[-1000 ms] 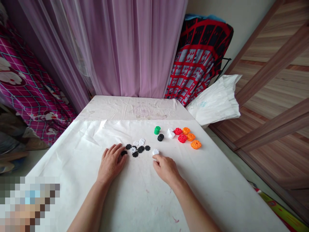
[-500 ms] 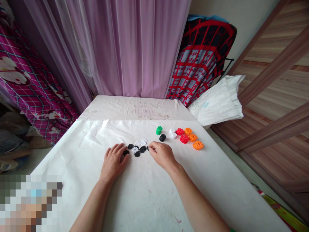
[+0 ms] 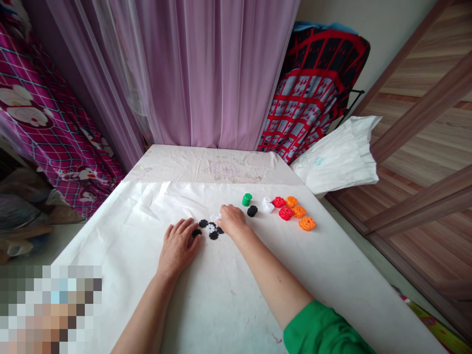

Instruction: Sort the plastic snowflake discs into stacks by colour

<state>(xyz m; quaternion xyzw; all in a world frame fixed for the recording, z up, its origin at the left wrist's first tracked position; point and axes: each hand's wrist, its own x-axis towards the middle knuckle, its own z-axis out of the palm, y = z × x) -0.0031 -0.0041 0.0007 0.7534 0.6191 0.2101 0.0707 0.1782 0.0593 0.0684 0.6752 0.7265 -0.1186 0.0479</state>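
On the white table cover (image 3: 228,295) lies a small cluster of black and white flower-shaped discs (image 3: 211,228). My left hand (image 3: 179,246) rests flat beside them, fingers stretched out, fingertips touching a black disc (image 3: 196,233). My right hand (image 3: 232,220) is curled over the right side of the cluster, fingers bent down onto the white discs; what it holds is hidden. Farther right stand a green stack (image 3: 247,199), a black stack (image 3: 252,211), a white stack (image 3: 267,204), red discs (image 3: 285,212) and orange discs (image 3: 307,223).
A purple curtain (image 3: 206,73) hangs behind the table. A red and black patterned cloth (image 3: 313,88) and a white plastic bag (image 3: 339,157) sit at the back right. A pink patterned fabric (image 3: 40,123) is on the left. Wooden floor lies to the right.
My right hand has moved up and left from the lone white disc to the black and white cluster, and that white disc no longer lies apart. The left hand has stayed in place.
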